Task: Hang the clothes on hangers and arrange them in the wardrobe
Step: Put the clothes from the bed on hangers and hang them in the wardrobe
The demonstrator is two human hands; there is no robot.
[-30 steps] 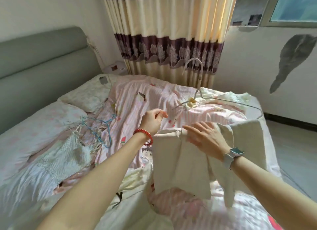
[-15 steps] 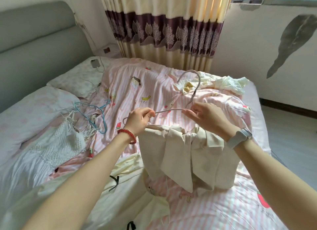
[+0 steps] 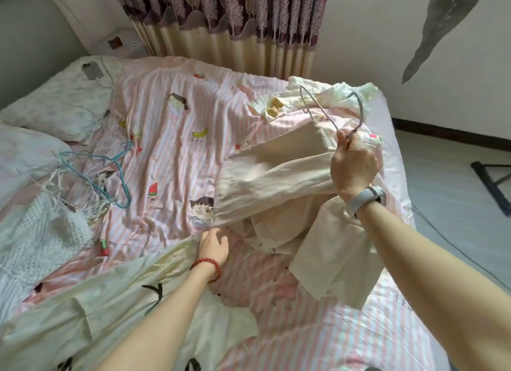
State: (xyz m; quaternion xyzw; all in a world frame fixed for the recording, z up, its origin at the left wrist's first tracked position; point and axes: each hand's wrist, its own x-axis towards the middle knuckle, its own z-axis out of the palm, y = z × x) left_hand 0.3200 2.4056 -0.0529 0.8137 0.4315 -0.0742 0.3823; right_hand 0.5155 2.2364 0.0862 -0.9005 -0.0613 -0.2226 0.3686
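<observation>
Over the bed (image 3: 171, 138), the right hand (image 3: 352, 163) grips a wire hanger (image 3: 323, 113) carrying cream trousers (image 3: 271, 171); the left hand (image 3: 213, 245), fingers loose, reaches toward remaining clothes (image 3: 96, 296); no wardrobe in view.

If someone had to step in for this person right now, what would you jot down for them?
Right hand: grips the grey wire hanger by its neck, with the cream garment draped over it, lifted above the bed.
Left hand: open, low on the bedding beside the garment's hanging edge, holding nothing.
Done: cream garment is on its hanger.
Left: carry it to the wardrobe, which is not in view. A blue hanger lies on the bed, beside a white knit piece; a pale yellow garment lies in front, and more light clothes at the far side.
</observation>
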